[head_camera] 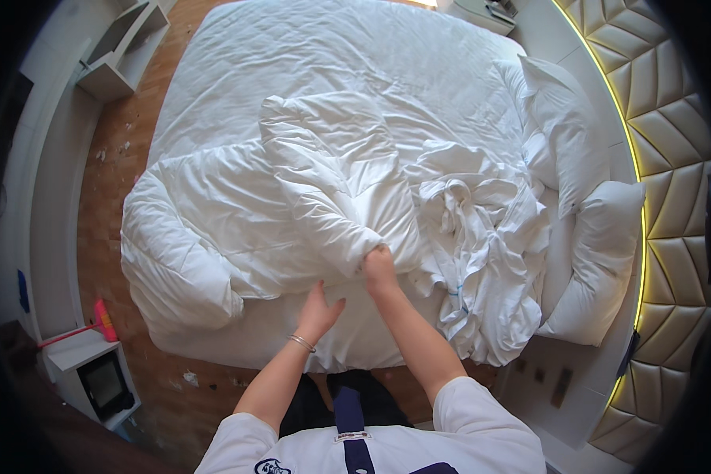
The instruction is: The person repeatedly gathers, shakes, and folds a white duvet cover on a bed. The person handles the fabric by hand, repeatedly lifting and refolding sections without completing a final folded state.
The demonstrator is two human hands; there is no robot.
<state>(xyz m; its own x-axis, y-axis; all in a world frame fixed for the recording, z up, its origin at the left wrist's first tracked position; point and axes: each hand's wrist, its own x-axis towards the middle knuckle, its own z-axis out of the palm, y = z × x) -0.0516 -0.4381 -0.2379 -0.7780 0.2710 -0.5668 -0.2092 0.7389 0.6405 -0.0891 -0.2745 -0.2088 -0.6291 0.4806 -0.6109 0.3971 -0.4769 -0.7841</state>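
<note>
A thick white duvet [225,213] lies bunched and partly folded over on the near half of the bed. My right hand [380,265] grips its near edge, with the fingers curled into the cloth. Left of that, my left hand [321,313] is held over the bed's near side, just below the duvet edge, thumb and fingers apart and nothing in it. To the right of the duvet lies a crumpled white cover or sheet [492,255] with thin blue marks, hanging partly over the near edge. Beneath everything, a wrinkled white fitted sheet [332,53] covers the mattress.
White pillows [569,136] [604,255] are piled at the right, beside a padded headboard wall [669,207] with a yellow light strip. On the left, a pink broom [102,320] rests by a white cabinet [83,355]. Scraps of litter [191,378] lie on the wooden floor.
</note>
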